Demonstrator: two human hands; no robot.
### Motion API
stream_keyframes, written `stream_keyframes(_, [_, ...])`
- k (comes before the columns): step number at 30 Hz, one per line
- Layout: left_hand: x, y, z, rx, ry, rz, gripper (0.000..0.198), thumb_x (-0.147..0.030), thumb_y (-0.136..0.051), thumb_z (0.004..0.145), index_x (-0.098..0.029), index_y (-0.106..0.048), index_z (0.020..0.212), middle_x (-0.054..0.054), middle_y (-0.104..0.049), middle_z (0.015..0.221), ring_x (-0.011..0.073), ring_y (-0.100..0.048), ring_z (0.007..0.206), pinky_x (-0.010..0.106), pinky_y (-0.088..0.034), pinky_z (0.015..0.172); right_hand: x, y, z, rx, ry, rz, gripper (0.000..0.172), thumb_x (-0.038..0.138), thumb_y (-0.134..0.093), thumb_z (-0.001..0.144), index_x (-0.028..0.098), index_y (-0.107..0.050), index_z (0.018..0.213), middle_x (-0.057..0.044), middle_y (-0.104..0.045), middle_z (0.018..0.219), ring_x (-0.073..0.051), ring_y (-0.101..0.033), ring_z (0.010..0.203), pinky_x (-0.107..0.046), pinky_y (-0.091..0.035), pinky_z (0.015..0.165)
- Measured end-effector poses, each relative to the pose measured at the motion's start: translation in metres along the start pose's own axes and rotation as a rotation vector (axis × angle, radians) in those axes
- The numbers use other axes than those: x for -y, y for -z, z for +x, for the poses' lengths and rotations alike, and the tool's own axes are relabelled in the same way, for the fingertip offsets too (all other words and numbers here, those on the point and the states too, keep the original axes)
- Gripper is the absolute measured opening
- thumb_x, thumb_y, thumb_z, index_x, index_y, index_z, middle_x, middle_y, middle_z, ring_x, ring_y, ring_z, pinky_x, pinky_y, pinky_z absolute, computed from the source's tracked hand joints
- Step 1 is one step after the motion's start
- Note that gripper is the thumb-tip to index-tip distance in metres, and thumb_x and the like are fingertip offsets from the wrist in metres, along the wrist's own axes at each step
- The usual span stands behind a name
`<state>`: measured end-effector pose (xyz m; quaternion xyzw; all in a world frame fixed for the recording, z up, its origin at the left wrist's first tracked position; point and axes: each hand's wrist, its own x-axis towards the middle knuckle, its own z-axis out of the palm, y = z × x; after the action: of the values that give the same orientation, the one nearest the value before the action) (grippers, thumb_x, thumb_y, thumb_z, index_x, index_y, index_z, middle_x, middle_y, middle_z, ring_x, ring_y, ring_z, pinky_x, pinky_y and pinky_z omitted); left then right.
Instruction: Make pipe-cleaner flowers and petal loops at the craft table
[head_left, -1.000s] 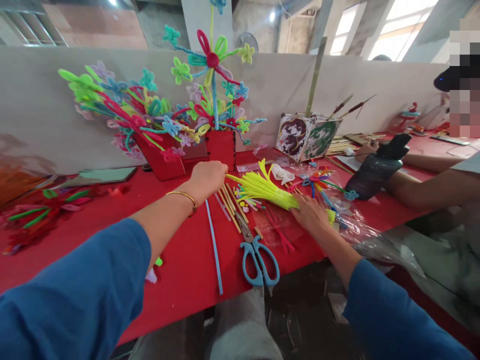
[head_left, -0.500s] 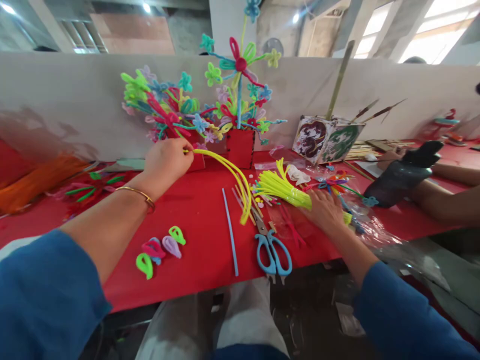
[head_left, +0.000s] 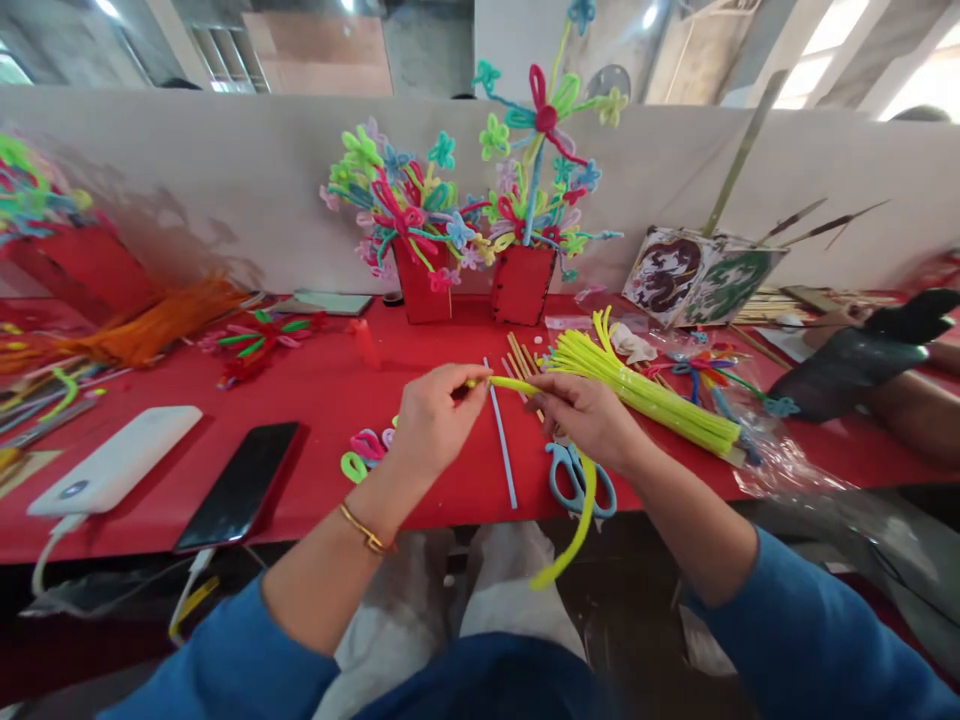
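Between my two hands runs a yellow pipe cleaner (head_left: 582,520), its long end bending down past the table's front edge. My left hand (head_left: 442,415) pinches it at one end. My right hand (head_left: 581,415) grips it a little further along. Beneath them lie a straight light-blue pipe cleaner (head_left: 501,440) and blue-handled scissors (head_left: 564,478), partly covered by my right hand. Small looped pipe-cleaner pieces (head_left: 354,466) rest beside my left wrist, some hidden by it. A bundle of yellow pipe cleaners (head_left: 645,395) in clear wrap lies right of my right hand.
Red boxes (head_left: 525,285) with pipe-cleaner flowers stand along the back panel. A phone (head_left: 241,485) and a white power bank (head_left: 116,460), both cabled, lie at left. Further right are a patterned box (head_left: 671,275), a dark bottle-like object (head_left: 832,365) and another person's arm (head_left: 911,400).
My left hand has brought the yellow strand back from the flower boxes. My right hand has left the yellow bundle and now grips the strand too. The view has swung left.
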<state>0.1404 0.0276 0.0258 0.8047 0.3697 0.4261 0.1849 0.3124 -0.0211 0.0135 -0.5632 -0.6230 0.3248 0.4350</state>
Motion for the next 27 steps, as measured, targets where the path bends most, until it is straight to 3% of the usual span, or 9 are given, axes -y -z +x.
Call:
stream_keyframes(6, [0.015, 0.001, -0.025, -0.179, 0.351, -0.318, 0.019, -0.024, -0.052, 0.073, -0.014, -0.062, 0.086, 0.003, -0.065, 0.066, 0.0128, -0.060, 0.060, 0.023, -0.047, 0.059, 0.000, -0.012, -0.003, 0.048, -0.233, 0.109, 0.012, 0.017, -0.040, 0.076, 0.017, -0.052, 0.081, 0.002, -0.058, 0.061, -0.005, -0.051, 0.037, -0.015, -0.037, 0.036])
stream_keyframes(8, [0.019, 0.004, -0.032, -0.216, 0.415, -0.367, 0.018, -0.025, -0.054, 0.071, -0.014, -0.061, 0.083, 0.002, -0.064, 0.065, 0.0127, -0.060, 0.060, 0.022, -0.047, 0.057, -0.006, -0.010, 0.001, 0.011, -0.238, 0.021, 0.014, 0.017, -0.039, 0.076, 0.016, -0.051, 0.083, 0.002, -0.059, 0.062, -0.006, -0.050, 0.036, -0.015, -0.036, 0.035])
stream_keyframes(11, [0.022, 0.010, -0.045, -0.237, 0.464, -0.419, 0.016, -0.025, -0.057, 0.070, -0.015, -0.061, 0.081, 0.001, -0.064, 0.066, 0.0119, -0.060, 0.059, 0.021, -0.047, 0.055, -0.026, 0.003, 0.016, -0.087, -0.230, -0.304, 0.020, 0.020, -0.037, 0.079, 0.017, -0.053, 0.090, 0.000, -0.063, 0.067, -0.007, -0.052, 0.038, -0.018, -0.039, 0.038])
stream_keyframes(14, [0.025, 0.015, -0.060, -0.251, 0.472, -0.463, 0.015, -0.026, -0.058, 0.069, -0.015, -0.061, 0.080, 0.000, -0.063, 0.065, 0.0116, -0.060, 0.059, 0.021, -0.048, 0.055, -0.049, 0.020, 0.032, -0.159, -0.232, -0.575, 0.022, 0.021, -0.039, 0.079, 0.016, -0.058, 0.089, -0.005, -0.065, 0.072, -0.014, -0.060, 0.054, -0.026, -0.046, 0.055])
stream_keyframes(17, [0.028, 0.017, -0.070, -0.258, 0.478, -0.490, 0.016, -0.026, -0.059, 0.069, -0.015, -0.061, 0.080, 0.001, -0.063, 0.065, 0.0125, -0.061, 0.060, 0.022, -0.048, 0.057, -0.052, 0.021, 0.036, -0.252, -0.208, -0.675, 0.025, 0.022, -0.047, 0.075, 0.014, -0.059, 0.095, -0.013, -0.062, 0.097, -0.024, -0.057, 0.090, -0.035, -0.041, 0.076])
stream_keyframes(20, [0.029, 0.018, -0.074, -0.254, 0.474, -0.486, 0.015, -0.027, -0.059, 0.070, -0.015, -0.061, 0.079, 0.001, -0.063, 0.065, 0.0127, -0.061, 0.060, 0.023, -0.048, 0.058, -0.028, -0.006, 0.021, -0.214, -0.080, -0.621, 0.029, 0.025, -0.045, 0.077, 0.015, -0.057, 0.101, -0.011, -0.059, 0.104, -0.022, -0.053, 0.095, -0.031, -0.040, 0.078])
stream_keyframes(22, [0.028, 0.017, -0.076, -0.248, 0.460, -0.477, 0.014, -0.026, -0.058, 0.070, -0.016, -0.061, 0.079, 0.001, -0.063, 0.065, 0.0125, -0.060, 0.060, 0.023, -0.048, 0.059, -0.005, -0.033, 0.003, 0.034, -0.031, -0.382, 0.029, 0.029, -0.042, 0.079, 0.016, -0.058, 0.099, -0.005, -0.064, 0.085, -0.015, -0.058, 0.075, -0.025, -0.043, 0.065])
stream_keyframes(24, [0.024, 0.017, -0.079, -0.232, 0.442, -0.460, 0.013, -0.025, -0.057, 0.071, -0.016, -0.061, 0.080, 0.001, -0.064, 0.066, 0.0125, -0.060, 0.062, 0.023, -0.047, 0.061, 0.015, -0.058, -0.015, 0.194, 0.014, -0.258, 0.025, 0.031, -0.045, 0.078, 0.017, -0.060, 0.092, -0.001, -0.063, 0.074, -0.011, -0.055, 0.062, -0.021, -0.041, 0.056])
stream_keyframes(27, [0.018, 0.019, -0.087, -0.195, 0.435, -0.465, 0.012, -0.024, -0.056, 0.072, -0.016, -0.061, 0.080, 0.001, -0.065, 0.069, 0.0122, -0.059, 0.065, 0.023, -0.046, 0.064, 0.028, -0.078, -0.034, 0.183, 0.031, -0.217, 0.017, 0.022, -0.046, 0.077, 0.016, -0.061, 0.079, 0.002, -0.057, 0.061, -0.008, -0.048, 0.054, -0.018, -0.036, 0.050])
